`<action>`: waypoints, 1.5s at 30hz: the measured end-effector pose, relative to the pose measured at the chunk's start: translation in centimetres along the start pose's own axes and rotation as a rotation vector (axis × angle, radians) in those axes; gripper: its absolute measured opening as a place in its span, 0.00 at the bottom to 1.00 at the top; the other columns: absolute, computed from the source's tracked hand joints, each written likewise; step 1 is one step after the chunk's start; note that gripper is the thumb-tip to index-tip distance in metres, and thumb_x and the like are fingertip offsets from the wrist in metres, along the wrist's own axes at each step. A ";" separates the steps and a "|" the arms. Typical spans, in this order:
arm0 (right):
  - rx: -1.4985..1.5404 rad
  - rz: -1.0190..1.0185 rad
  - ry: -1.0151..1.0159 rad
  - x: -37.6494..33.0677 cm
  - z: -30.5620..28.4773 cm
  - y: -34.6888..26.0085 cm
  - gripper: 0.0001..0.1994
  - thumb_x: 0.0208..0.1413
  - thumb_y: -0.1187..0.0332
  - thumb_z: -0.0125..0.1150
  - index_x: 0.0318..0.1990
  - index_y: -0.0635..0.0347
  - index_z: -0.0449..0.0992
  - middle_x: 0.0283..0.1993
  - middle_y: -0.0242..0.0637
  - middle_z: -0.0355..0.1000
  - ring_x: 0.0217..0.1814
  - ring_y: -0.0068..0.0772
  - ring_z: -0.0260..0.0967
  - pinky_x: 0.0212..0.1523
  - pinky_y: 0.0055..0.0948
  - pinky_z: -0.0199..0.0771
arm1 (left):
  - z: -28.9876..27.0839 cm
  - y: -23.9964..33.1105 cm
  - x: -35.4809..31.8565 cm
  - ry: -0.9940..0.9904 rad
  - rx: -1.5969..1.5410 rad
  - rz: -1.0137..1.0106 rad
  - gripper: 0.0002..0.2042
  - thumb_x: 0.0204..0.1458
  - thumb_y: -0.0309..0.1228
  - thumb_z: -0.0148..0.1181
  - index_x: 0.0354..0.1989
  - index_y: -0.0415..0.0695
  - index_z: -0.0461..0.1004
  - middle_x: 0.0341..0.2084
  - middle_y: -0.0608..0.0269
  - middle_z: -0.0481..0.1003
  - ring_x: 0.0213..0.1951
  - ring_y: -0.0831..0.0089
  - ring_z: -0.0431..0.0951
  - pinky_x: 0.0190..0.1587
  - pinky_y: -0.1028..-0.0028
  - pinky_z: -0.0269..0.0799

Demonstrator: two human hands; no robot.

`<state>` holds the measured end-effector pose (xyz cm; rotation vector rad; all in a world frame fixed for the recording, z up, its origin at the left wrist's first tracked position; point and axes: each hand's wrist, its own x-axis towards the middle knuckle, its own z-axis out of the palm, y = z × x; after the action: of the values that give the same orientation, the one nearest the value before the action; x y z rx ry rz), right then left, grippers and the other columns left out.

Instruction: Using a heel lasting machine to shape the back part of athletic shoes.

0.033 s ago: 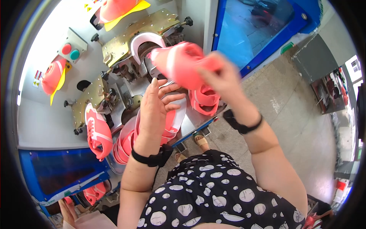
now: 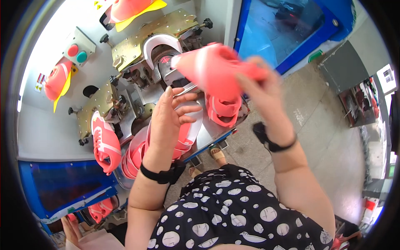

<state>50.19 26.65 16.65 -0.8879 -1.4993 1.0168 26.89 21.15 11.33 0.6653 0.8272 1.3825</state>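
Observation:
My right hand (image 2: 266, 81) grips a coral-pink shoe upper (image 2: 216, 68) by its heel end, holding it raised in front of a press station; both are smeared by motion. My left hand (image 2: 168, 114) hovers open, fingers apart, above a basin (image 2: 195, 129) of pink pieces. Behind the held upper sits the machine's mould (image 2: 170, 66), with a curved white pad (image 2: 160, 41) over it and a red light cross on it. A second pink upper (image 2: 223, 109) rests on the metal ledge below my right hand.
Another pink upper (image 2: 106, 143) sits at the left station. Two pink forms with yellow edges (image 2: 58, 83) are mounted above. A control box (image 2: 78, 52) has red and green buttons. A blue-framed clear panel (image 2: 283, 33) stands at right. Another person's hand (image 2: 71, 231) shows lower left.
My right hand has moved to the right with the shoe upper, uncovering the mould and the red light cross. My left hand stays nearly still.

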 end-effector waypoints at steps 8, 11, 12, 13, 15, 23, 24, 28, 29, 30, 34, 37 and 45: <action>-0.795 -0.268 -0.058 -7.9 -3.8 4.5 0.12 0.44 0.68 0.69 0.32 0.60 0.70 0.29 0.38 0.68 0.30 0.41 0.69 0.30 0.36 0.69 | -5.4 -4.8 -3.5 0.194 0.130 -0.328 0.16 0.62 0.42 0.51 0.41 0.40 0.69 0.30 0.57 0.75 0.27 0.71 0.79 0.28 0.76 0.76; -0.843 -0.127 -0.187 -7.5 -2.2 8.4 0.15 0.44 0.65 0.69 0.36 0.60 0.71 0.36 0.40 0.68 0.35 0.45 0.70 0.31 0.38 0.70 | -6.3 -6.4 -4.5 0.187 0.087 -0.437 0.14 0.62 0.41 0.51 0.41 0.41 0.69 0.30 0.57 0.75 0.27 0.72 0.78 0.28 0.76 0.75; -0.931 0.137 -0.278 -7.2 -1.8 8.9 0.17 0.45 0.62 0.69 0.39 0.60 0.71 0.41 0.39 0.69 0.38 0.46 0.71 0.33 0.38 0.71 | -6.5 -6.4 -4.7 0.164 0.110 -0.451 0.14 0.62 0.41 0.52 0.40 0.41 0.69 0.30 0.57 0.75 0.28 0.72 0.78 0.28 0.76 0.75; -0.903 0.039 -0.279 -7.1 -1.4 8.8 0.17 0.45 0.62 0.69 0.39 0.60 0.71 0.41 0.39 0.69 0.38 0.46 0.71 0.33 0.38 0.71 | -6.7 -6.3 -4.8 0.121 0.114 -0.449 0.14 0.62 0.41 0.52 0.40 0.41 0.69 0.30 0.58 0.75 0.28 0.72 0.78 0.28 0.76 0.75; -1.166 0.046 -0.165 -6.5 -0.5 7.6 0.19 0.45 0.59 0.68 0.43 0.57 0.72 0.48 0.43 0.66 0.43 0.46 0.72 0.38 0.37 0.74 | -7.1 -5.5 -5.1 0.118 0.129 -0.443 0.13 0.62 0.40 0.51 0.39 0.41 0.69 0.30 0.58 0.76 0.28 0.73 0.78 0.29 0.77 0.74; -0.892 -0.557 0.242 11.6 7.5 2.0 0.23 0.55 0.64 0.58 0.56 0.66 0.65 0.66 0.56 0.56 0.58 0.57 0.66 0.54 0.42 0.71 | -8.7 -1.0 -8.1 0.092 0.228 -0.212 0.10 0.63 0.35 0.50 0.39 0.40 0.69 0.31 0.58 0.76 0.29 0.72 0.79 0.31 0.76 0.76; -0.868 -0.506 0.272 15.2 8.7 1.8 0.23 0.55 0.65 0.57 0.56 0.66 0.65 0.68 0.57 0.54 0.58 0.57 0.66 0.54 0.44 0.71 | -9.1 -0.5 -8.9 0.094 0.202 -0.183 0.09 0.63 0.34 0.49 0.39 0.40 0.69 0.31 0.58 0.77 0.30 0.71 0.79 0.31 0.75 0.77; -0.884 -0.245 0.202 24.4 11.7 1.5 0.20 0.51 0.65 0.55 0.52 0.60 0.69 0.71 0.56 0.50 0.54 0.54 0.71 0.53 0.46 0.72 | -11.4 0.8 -11.8 0.206 0.173 -0.158 0.09 0.63 0.34 0.48 0.39 0.40 0.69 0.30 0.57 0.77 0.30 0.70 0.80 0.31 0.76 0.77; -0.873 -0.302 0.175 25.0 12.3 1.4 0.20 0.51 0.65 0.55 0.52 0.60 0.69 0.71 0.56 0.50 0.54 0.54 0.71 0.53 0.46 0.72 | -12.0 1.0 -12.7 0.247 0.144 -0.164 0.09 0.63 0.34 0.48 0.39 0.40 0.70 0.30 0.58 0.76 0.30 0.71 0.80 0.31 0.76 0.78; -0.927 -0.295 0.255 25.2 12.9 1.3 0.18 0.51 0.65 0.55 0.50 0.59 0.70 0.69 0.54 0.54 0.53 0.53 0.72 0.53 0.44 0.73 | -12.6 1.1 -13.3 0.284 0.112 -0.179 0.09 0.63 0.33 0.48 0.39 0.40 0.70 0.30 0.58 0.76 0.30 0.71 0.80 0.31 0.76 0.78; -0.655 -0.643 0.345 24.7 15.7 -0.4 0.15 0.55 0.59 0.59 0.47 0.55 0.73 0.51 0.48 0.73 0.47 0.51 0.73 0.48 0.42 0.74 | -13.8 1.6 -14.5 0.329 0.053 -0.132 0.09 0.63 0.34 0.49 0.39 0.40 0.70 0.30 0.58 0.76 0.31 0.71 0.79 0.31 0.76 0.78; -0.399 -0.629 -0.082 25.4 17.9 -1.4 0.24 0.55 0.55 0.62 0.56 0.54 0.70 0.53 0.48 0.72 0.55 0.52 0.70 0.55 0.39 0.70 | -13.6 2.0 -13.9 0.320 0.104 -0.143 0.10 0.63 0.35 0.50 0.39 0.40 0.70 0.29 0.59 0.76 0.32 0.73 0.79 0.31 0.76 0.78; -0.703 -0.768 0.005 14.5 15.3 -0.3 0.17 0.59 0.59 0.57 0.47 0.64 0.71 0.45 0.52 0.73 0.46 0.56 0.71 0.45 0.41 0.72 | -9.3 -0.2 -10.3 0.033 0.096 -0.231 0.14 0.64 0.39 0.49 0.46 0.40 0.69 0.40 0.57 0.76 0.39 0.68 0.81 0.36 0.75 0.77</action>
<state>32.83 37.81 21.05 -0.6602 -1.9977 -0.0911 19.34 10.33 7.09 0.6015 0.9704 1.1532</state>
